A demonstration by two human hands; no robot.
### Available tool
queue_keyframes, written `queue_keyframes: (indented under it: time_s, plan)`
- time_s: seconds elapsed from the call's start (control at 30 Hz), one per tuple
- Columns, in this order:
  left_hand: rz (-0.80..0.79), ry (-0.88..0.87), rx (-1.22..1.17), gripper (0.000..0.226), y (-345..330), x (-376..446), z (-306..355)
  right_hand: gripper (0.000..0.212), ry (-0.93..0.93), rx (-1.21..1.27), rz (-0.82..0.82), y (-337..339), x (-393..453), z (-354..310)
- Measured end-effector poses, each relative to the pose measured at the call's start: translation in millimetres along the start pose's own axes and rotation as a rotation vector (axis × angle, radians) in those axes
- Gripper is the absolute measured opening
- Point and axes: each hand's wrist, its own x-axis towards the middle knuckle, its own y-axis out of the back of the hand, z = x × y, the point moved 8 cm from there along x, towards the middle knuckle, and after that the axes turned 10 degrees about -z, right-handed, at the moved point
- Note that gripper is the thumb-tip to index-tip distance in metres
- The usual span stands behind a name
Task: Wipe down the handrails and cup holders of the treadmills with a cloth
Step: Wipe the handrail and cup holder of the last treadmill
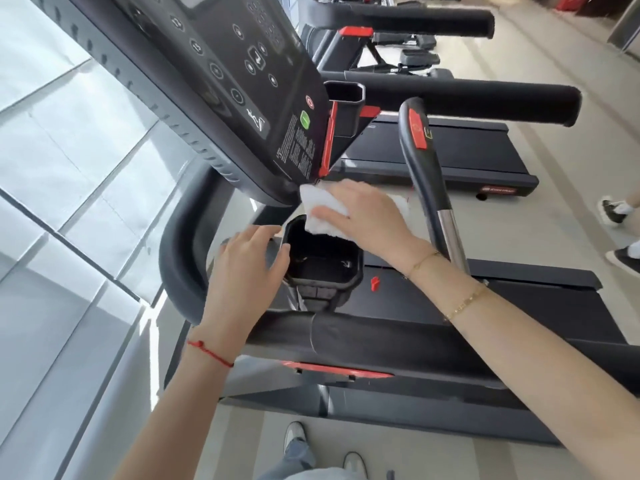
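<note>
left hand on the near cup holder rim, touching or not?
Touching. The head view shows the left hand with its thumb lying against the rim of the near cup holder, fingers curled at its outer side. The right hand holds the cloth.
</note>
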Motion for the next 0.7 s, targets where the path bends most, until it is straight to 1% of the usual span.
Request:
queue_keyframes:
  time_s: [0.03, 0.07, 0.1, 0.2, 0.3, 0.33, 0.4, 0.47, 0.57, 0.63, 0.7]
  plan:
    - [-0.032, -0.007, 0.002, 0.031, -4, 6, -2, 0.046, 0.010, -0.012, -0.122, -16, 10, 0]
    - [-0.061, -0.020, 0.004, 0.031, -9, 11, -4, 0.043, 0.014, -0.016, -0.203, -29, 16, 1]
    - [-0.085, -0.033, 0.007, 0.031, -12, 15, -5, 0.040, 0.009, -0.009, -0.229, -35, 18, 4]
    - [-0.119, -0.058, 0.011, 0.032, -19, 24, -7, 0.034, -0.047, 0.036, -0.152, -33, 9, 20]
    - [-0.126, -0.086, 0.004, 0.035, -21, 27, -11, 0.036, -0.117, 0.149, -0.112, -30, -10, 39]
    - [-0.121, -0.095, 0.002, 0.035, -22, 27, -13, 0.038, -0.113, 0.160, -0.117, -30, -12, 40]
    - [-0.127, -0.100, -0.037, 0.038, -23, 27, -15, 0.034, -0.052, 0.093, -0.149, -32, -4, 32]
    - [-0.142, -0.100, -0.082, 0.040, -25, 26, -16, 0.029, 0.041, 0.017, -0.180, -34, 12, 10]
    - [-0.141, -0.092, -0.105, 0.038, -28, 25, -19, 0.030, 0.130, -0.009, -0.217, -44, 27, -14]
    - [-0.140, -0.086, -0.108, 0.038, -28, 23, -20, 0.026, 0.095, -0.007, -0.201, -45, 24, -11]
    - [-0.143, -0.092, -0.122, 0.041, -27, 22, -19, 0.024, 0.009, 0.014, -0.141, -41, 11, 4]
